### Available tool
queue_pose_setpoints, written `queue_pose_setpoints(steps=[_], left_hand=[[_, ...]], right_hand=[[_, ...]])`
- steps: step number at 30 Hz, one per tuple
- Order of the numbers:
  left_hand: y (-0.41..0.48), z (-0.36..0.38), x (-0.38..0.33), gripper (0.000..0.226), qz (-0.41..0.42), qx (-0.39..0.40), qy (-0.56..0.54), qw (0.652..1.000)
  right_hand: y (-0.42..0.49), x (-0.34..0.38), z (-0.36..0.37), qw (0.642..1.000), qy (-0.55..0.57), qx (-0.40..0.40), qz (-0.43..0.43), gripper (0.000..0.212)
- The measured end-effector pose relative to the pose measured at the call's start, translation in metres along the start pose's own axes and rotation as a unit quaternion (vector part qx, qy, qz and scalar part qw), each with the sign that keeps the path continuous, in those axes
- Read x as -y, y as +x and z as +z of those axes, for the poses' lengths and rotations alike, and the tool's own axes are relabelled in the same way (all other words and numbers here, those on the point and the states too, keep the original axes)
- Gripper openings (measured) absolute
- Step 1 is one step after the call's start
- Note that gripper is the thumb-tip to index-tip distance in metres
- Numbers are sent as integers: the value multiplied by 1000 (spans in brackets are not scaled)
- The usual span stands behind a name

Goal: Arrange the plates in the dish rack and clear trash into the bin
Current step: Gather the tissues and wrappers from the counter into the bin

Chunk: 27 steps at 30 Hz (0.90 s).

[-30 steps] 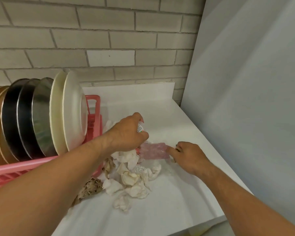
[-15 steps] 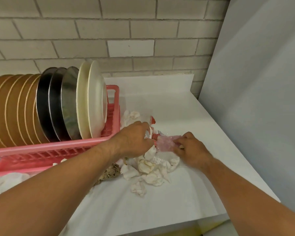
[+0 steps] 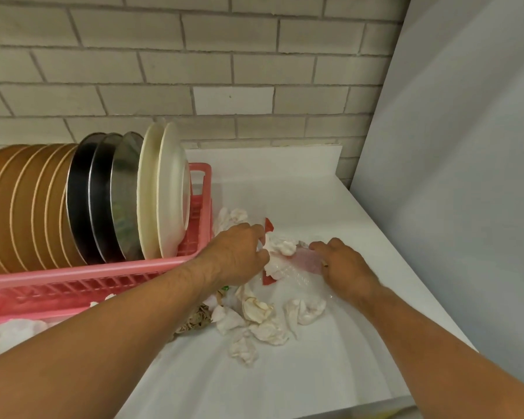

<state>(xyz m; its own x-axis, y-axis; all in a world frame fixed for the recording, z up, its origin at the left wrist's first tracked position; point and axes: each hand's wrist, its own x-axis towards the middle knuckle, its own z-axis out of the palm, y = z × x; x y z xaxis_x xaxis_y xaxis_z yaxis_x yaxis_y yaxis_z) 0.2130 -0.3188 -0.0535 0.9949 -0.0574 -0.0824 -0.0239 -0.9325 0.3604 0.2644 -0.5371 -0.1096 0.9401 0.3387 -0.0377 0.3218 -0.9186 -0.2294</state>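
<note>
A pink dish rack (image 3: 82,276) on the left holds upright plates: several brown ones (image 3: 22,207), three dark metal ones (image 3: 103,195) and two cream ones (image 3: 167,189). Right of it lies a heap of trash: crumpled white tissues (image 3: 260,322), brown paper (image 3: 194,320), a red scrap (image 3: 269,225). My left hand (image 3: 239,252) is closed on a white tissue wad (image 3: 282,246). My right hand (image 3: 342,267) grips a pinkish clear plastic wrapper (image 3: 307,261) that lies between the two hands. No bin is in view.
The white counter (image 3: 330,373) ends at a front edge near the bottom right. A brick wall (image 3: 224,71) stands behind, and a grey panel (image 3: 451,176) rises along the right side. More white tissue (image 3: 9,331) lies in front of the rack at the left.
The camera has swung left, showing more of the rack. Both hands have closed in on the trash heap, the left taking tissue and the right gripping the pink wrapper.
</note>
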Motion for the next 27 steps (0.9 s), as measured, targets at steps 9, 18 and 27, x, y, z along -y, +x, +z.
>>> queue_pose_setpoints(steps=[9, 18, 27], left_hand=[[12, -7, -5, 41, -21, 11, 19, 1000], [43, -11, -26, 42, -22, 47, 51, 997], [110, 5, -63, 36, -3, 96, 195, 976]], right_hand=[[9, 14, -60, 999, 46, 9, -7, 91], [-5, -16, -89, 994, 111, 2, -20, 24], [-6, -39, -67, 978, 136, -143, 65, 32]])
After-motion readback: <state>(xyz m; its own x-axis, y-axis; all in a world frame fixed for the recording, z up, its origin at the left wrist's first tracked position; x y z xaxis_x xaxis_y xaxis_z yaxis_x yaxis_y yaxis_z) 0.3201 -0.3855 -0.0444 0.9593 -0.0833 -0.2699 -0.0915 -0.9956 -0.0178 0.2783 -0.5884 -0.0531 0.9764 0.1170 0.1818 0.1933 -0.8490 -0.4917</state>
